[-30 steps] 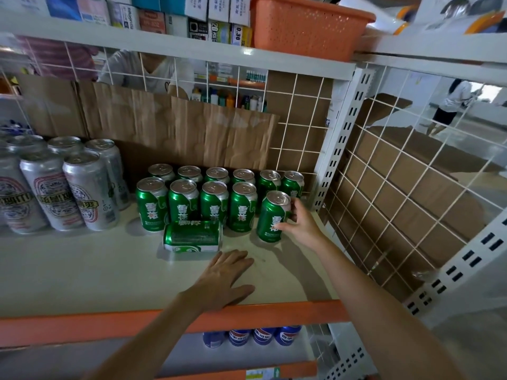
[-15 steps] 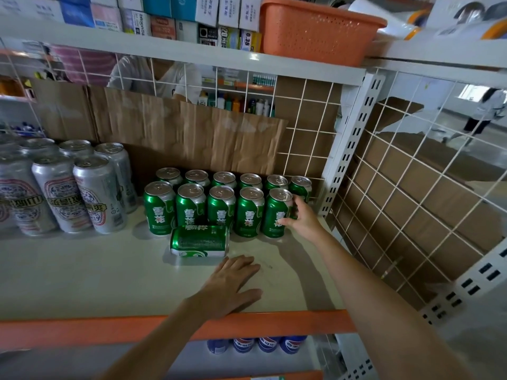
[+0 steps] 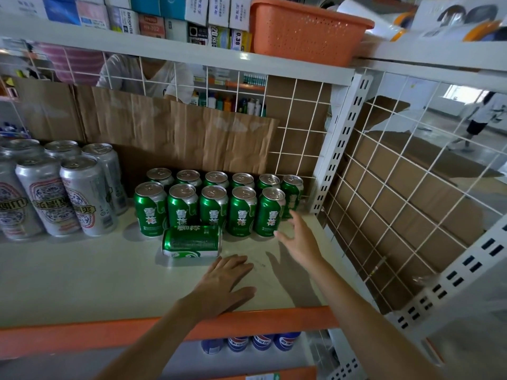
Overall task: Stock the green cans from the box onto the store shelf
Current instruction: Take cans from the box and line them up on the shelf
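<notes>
Several green cans (image 3: pixel 214 207) stand upright in two rows at the back of the white shelf (image 3: pixel 82 272). The rightmost front-row can (image 3: pixel 270 212) stands free. One more green can (image 3: pixel 192 241) lies on its side in front of the rows. My left hand (image 3: pixel 223 283) rests flat on the shelf just below that lying can, fingers straight. My right hand (image 3: pixel 299 239) hovers with spread fingers just right of the front row, holding nothing. The box is not in view.
Tall silver cans (image 3: pixel 68 193) stand at the left of the shelf. Brown cardboard (image 3: pixel 178 133) lines the wire back. A wire side panel (image 3: pixel 397 201) and white upright (image 3: pixel 337 149) close the right. An orange basket (image 3: pixel 307 28) sits above. A person stands behind the shelf.
My right hand pushed the rightmost front can back into line with its row, then let go of it and drew back open. The left hand stayed flat on the shelf.
</notes>
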Motion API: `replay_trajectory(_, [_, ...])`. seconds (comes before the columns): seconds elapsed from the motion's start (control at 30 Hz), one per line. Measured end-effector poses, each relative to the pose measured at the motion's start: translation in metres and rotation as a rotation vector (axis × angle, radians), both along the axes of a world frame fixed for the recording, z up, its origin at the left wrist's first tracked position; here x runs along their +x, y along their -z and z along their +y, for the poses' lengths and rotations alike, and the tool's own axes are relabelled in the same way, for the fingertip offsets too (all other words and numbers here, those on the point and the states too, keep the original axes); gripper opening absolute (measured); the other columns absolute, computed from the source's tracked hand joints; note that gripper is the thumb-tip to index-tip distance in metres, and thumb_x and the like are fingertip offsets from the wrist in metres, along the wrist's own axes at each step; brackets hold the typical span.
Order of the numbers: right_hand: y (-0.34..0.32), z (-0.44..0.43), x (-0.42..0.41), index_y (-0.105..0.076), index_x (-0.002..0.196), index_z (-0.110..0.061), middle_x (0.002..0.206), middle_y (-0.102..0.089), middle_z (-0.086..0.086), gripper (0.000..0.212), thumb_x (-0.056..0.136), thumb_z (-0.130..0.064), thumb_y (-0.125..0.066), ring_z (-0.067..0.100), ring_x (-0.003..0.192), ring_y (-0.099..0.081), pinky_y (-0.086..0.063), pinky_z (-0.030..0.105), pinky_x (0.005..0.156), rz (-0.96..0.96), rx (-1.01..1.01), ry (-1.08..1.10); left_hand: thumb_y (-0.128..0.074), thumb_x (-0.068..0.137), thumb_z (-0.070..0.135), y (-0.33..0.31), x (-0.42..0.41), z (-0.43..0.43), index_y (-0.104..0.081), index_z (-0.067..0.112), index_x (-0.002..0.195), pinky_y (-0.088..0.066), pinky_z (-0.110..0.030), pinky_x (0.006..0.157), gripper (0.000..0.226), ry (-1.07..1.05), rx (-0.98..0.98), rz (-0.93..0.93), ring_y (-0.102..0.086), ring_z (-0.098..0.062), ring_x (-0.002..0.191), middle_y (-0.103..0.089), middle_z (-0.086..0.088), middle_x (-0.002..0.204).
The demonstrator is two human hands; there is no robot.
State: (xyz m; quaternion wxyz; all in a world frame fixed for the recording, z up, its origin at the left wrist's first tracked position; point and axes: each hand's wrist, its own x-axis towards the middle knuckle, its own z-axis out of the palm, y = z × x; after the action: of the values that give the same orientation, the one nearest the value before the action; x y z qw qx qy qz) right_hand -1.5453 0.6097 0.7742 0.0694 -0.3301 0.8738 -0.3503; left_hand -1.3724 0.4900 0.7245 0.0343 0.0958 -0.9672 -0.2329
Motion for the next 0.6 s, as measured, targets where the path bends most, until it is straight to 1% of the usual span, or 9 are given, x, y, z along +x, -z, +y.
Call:
replay_trajectory(0.1, [0.019, 0.019, 0.024, -0.023, 0.147, -0.013, 0.145, -0.039, 0.005, 0.066, 0.093, -0.036, -0.054, 0.018, 0.129, -0.042, -0.034, 0.025, 0.102, 0.119, 0.133, -0.026, -0.008, 0.059, 0.085, 0.002, -0.001, 0.000, -0.029, 0.033, 0.144, -0.002, -0.024, 0.112, 0.101, 0.007, 0.004, 0.012, -0.009, -0.004, 0.140, -0.019, 0.013, 0.153])
replay_trajectory(0.17, [0.034, 0.028, 0.037, -0.028, 0.145, -0.012, 0.141, -0.044, 0.005, 0.064, 0.093, -0.042, -0.051, 0.018, 0.128, -0.043, -0.036, 0.028, 0.104, 0.211, 0.202, -0.054, -0.010, 0.059, 0.085, 0.002, -0.001, 0.000, -0.031, 0.032, 0.143, -0.003, -0.024, 0.113, 0.102, 0.010, 0.008, 0.015, -0.011, -0.006, 0.140, -0.021, 0.011, 0.152])
replay_trajectory(0.23, [0.045, 0.032, 0.046, -0.032, 0.143, -0.013, 0.140, -0.044, 0.005, 0.064, 0.093, -0.051, -0.043, 0.020, 0.129, -0.041, -0.035, 0.033, 0.106, 0.261, 0.259, -0.064, -0.019, 0.063, 0.087, 0.001, -0.001, 0.000, -0.037, 0.030, 0.141, -0.008, -0.023, 0.112, 0.098, 0.003, 0.004, 0.033, -0.018, -0.008, 0.138, -0.028, 0.010, 0.150])
replay_trajectory(0.3, [0.050, 0.033, 0.050, -0.035, 0.141, -0.015, 0.141, -0.043, 0.005, 0.078, 0.084, -0.065, -0.022, 0.023, 0.132, -0.037, -0.033, 0.038, 0.108, 0.264, 0.297, -0.060, -0.022, 0.070, 0.075, 0.001, -0.002, 0.001, -0.045, 0.029, 0.135, -0.017, -0.019, 0.108, 0.083, -0.001, 0.009, 0.101, -0.031, -0.007, 0.133, -0.040, 0.010, 0.142])
replay_trajectory(0.33, [0.051, 0.034, 0.050, -0.036, 0.141, -0.016, 0.142, -0.042, 0.006, 0.084, 0.078, -0.067, -0.014, 0.025, 0.134, -0.036, -0.031, 0.040, 0.110, 0.258, 0.304, -0.059, -0.022, 0.073, 0.068, 0.000, -0.002, 0.003, -0.050, 0.028, 0.131, -0.023, -0.018, 0.106, 0.076, 0.002, 0.021, 0.150, -0.038, -0.008, 0.128, -0.047, 0.009, 0.137])
replay_trajectory(0.37, [0.052, 0.034, 0.049, -0.037, 0.140, -0.016, 0.144, -0.040, 0.007, 0.085, 0.077, -0.067, -0.013, 0.025, 0.136, -0.033, -0.029, 0.041, 0.111, 0.249, 0.309, -0.059, -0.025, 0.076, 0.062, -0.001, 0.000, 0.004, -0.055, 0.026, 0.127, -0.031, -0.021, 0.105, 0.069, 0.007, 0.042, 0.200, -0.045, -0.009, 0.123, -0.053, 0.008, 0.130])
replay_trajectory(0.47, [0.052, 0.034, 0.047, -0.038, 0.141, -0.018, 0.151, -0.030, 0.007, 0.063, 0.091, -0.056, -0.031, 0.024, 0.141, -0.024, -0.020, 0.041, 0.115, 0.243, 0.349, -0.070, -0.036, 0.081, 0.050, -0.011, 0.007, 0.001, -0.064, 0.021, 0.115, -0.047, -0.029, 0.092, 0.052, -0.019, 0.098, 0.334, -0.057, -0.008, 0.105, -0.063, 0.008, 0.113])
replay_trajectory(0.53, [0.053, 0.034, 0.047, -0.037, 0.142, -0.019, 0.153, -0.027, 0.005, 0.057, 0.095, -0.051, -0.036, 0.022, 0.142, -0.020, -0.016, 0.040, 0.116, 0.247, 0.360, -0.068, -0.041, 0.082, 0.045, -0.020, 0.011, -0.010, -0.066, 0.021, 0.111, -0.049, -0.029, 0.087, 0.045, -0.047, 0.044, 0.421, -0.060, -0.008, 0.099, -0.065, 0.008, 0.108])
replay_trajectory(0.6, [0.052, 0.034, 0.047, -0.037, 0.142, -0.020, 0.153, -0.027, 0.004, 0.054, 0.095, -0.047, -0.041, 0.020, 0.143, -0.020, -0.015, 0.039, 0.116, 0.251, 0.352, -0.060, -0.045, 0.080, 0.045, -0.026, 0.015, -0.026, -0.065, 0.019, 0.113, -0.045, -0.032, 0.090, 0.047, -0.079, -0.050, 0.462, -0.061, -0.015, 0.101, -0.066, 0.004, 0.110])
